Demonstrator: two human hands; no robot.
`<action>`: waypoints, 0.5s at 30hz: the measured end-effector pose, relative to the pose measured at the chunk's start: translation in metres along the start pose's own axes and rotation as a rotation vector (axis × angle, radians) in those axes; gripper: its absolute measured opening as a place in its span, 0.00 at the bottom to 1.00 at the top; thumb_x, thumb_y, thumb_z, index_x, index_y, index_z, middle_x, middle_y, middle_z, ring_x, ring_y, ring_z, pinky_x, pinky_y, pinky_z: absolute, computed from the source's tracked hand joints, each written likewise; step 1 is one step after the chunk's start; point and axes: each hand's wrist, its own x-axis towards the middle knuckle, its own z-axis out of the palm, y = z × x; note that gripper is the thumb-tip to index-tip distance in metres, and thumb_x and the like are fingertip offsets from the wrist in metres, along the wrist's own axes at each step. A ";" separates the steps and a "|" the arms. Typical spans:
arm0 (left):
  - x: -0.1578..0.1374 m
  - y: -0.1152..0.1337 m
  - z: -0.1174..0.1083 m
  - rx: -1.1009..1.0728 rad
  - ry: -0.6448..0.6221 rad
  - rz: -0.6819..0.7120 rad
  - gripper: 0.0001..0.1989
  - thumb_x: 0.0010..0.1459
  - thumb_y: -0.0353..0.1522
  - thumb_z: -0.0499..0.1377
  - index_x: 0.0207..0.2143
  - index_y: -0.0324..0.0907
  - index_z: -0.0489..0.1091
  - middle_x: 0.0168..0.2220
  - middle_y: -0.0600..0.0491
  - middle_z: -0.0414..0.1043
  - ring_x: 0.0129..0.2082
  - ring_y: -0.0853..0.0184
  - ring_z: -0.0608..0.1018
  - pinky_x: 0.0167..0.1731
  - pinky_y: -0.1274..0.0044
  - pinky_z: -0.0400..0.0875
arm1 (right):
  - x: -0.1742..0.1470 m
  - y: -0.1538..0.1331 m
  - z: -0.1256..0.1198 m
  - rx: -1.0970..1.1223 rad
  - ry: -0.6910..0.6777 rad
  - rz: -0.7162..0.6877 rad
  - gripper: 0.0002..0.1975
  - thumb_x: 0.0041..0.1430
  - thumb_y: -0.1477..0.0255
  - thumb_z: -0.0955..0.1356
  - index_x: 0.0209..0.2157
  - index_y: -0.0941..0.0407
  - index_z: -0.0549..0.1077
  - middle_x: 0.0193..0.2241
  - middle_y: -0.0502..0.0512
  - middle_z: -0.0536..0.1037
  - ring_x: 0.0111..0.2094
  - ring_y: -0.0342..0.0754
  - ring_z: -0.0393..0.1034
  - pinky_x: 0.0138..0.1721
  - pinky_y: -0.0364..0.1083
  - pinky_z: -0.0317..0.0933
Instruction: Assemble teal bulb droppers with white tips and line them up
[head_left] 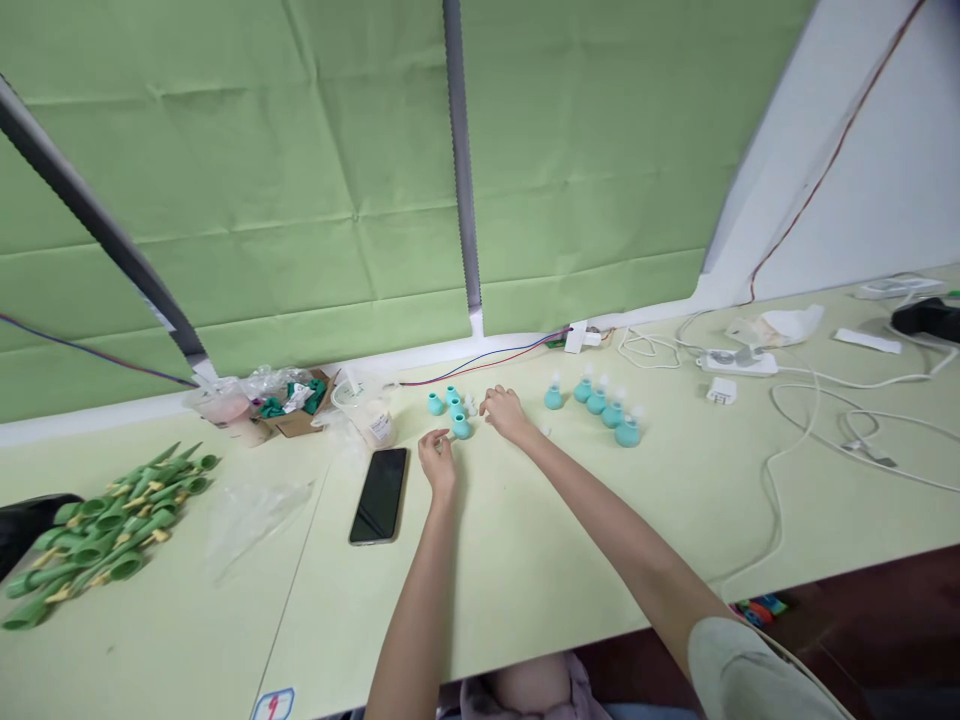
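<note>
My left hand [437,462] is at a small teal round-bottomed bottle [460,428], with thumb and index finger closed at its left side. Several more open-necked teal bottles [453,402] stand just behind it. My right hand [504,412] reaches over the table with its fingers apart and curved. Its fingertips are close to some small white pieces [470,405]; whether they touch is too small to tell. To the right stand several teal bottles with clear whitish tops [613,413]. A tiny white piece [546,431] lies beside my right wrist.
A black phone [379,496] lies left of my left hand. Behind it are a plastic cup [367,415] and an open cardboard box [300,415]. Green flower-like parts [112,530] are piled at far left. White cables and a power strip [737,362] lie at right.
</note>
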 end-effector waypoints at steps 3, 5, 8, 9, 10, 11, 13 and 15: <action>0.001 -0.002 0.001 -0.009 -0.003 0.010 0.12 0.50 0.29 0.50 0.34 0.39 0.71 0.39 0.49 0.66 0.37 0.66 0.71 0.44 0.70 0.65 | 0.003 0.000 0.002 -0.020 -0.017 -0.026 0.07 0.52 0.77 0.66 0.30 0.54 0.76 0.39 0.58 0.73 0.44 0.52 0.60 0.41 0.48 0.51; 0.001 -0.003 0.000 -0.006 -0.006 0.011 0.12 0.50 0.30 0.50 0.34 0.40 0.71 0.39 0.49 0.66 0.37 0.66 0.71 0.44 0.70 0.64 | 0.005 -0.001 0.005 -0.035 -0.026 -0.040 0.09 0.53 0.78 0.64 0.30 0.56 0.76 0.38 0.60 0.73 0.44 0.52 0.60 0.41 0.48 0.50; 0.001 -0.003 0.000 -0.001 -0.006 0.002 0.11 0.50 0.30 0.50 0.33 0.41 0.71 0.39 0.49 0.66 0.37 0.66 0.71 0.44 0.70 0.65 | 0.006 -0.003 0.009 -0.044 -0.020 -0.064 0.11 0.54 0.79 0.61 0.32 0.59 0.75 0.38 0.62 0.74 0.45 0.53 0.60 0.42 0.49 0.49; 0.001 -0.004 0.000 -0.002 -0.006 0.001 0.11 0.50 0.30 0.50 0.33 0.41 0.72 0.39 0.50 0.67 0.37 0.66 0.71 0.43 0.70 0.65 | 0.006 -0.003 0.009 -0.041 -0.015 -0.074 0.10 0.54 0.78 0.61 0.32 0.60 0.75 0.38 0.63 0.74 0.45 0.53 0.60 0.42 0.49 0.49; 0.001 -0.004 0.000 -0.002 -0.004 0.001 0.11 0.50 0.30 0.50 0.33 0.41 0.72 0.38 0.50 0.67 0.37 0.66 0.71 0.43 0.71 0.65 | 0.006 -0.003 0.010 -0.035 -0.011 -0.084 0.10 0.53 0.78 0.62 0.31 0.60 0.75 0.38 0.63 0.74 0.45 0.53 0.60 0.42 0.49 0.49; 0.001 -0.004 0.000 -0.002 -0.002 0.003 0.11 0.50 0.30 0.50 0.33 0.41 0.72 0.38 0.50 0.67 0.37 0.66 0.71 0.43 0.71 0.65 | 0.005 -0.002 0.010 -0.028 -0.009 -0.095 0.09 0.52 0.77 0.63 0.30 0.60 0.75 0.37 0.63 0.74 0.44 0.53 0.61 0.42 0.49 0.49; 0.002 -0.005 0.000 0.000 0.000 0.002 0.11 0.50 0.30 0.50 0.32 0.41 0.72 0.38 0.50 0.68 0.37 0.65 0.71 0.43 0.70 0.65 | 0.004 -0.001 0.008 -0.007 -0.006 -0.116 0.07 0.49 0.78 0.64 0.28 0.59 0.74 0.33 0.62 0.76 0.42 0.52 0.64 0.42 0.48 0.49; 0.002 -0.006 0.000 -0.001 -0.004 -0.004 0.11 0.50 0.29 0.50 0.32 0.41 0.72 0.38 0.49 0.68 0.37 0.65 0.71 0.44 0.70 0.65 | 0.001 0.000 0.006 0.020 0.003 -0.128 0.07 0.48 0.78 0.64 0.27 0.59 0.74 0.29 0.60 0.76 0.39 0.50 0.66 0.42 0.47 0.48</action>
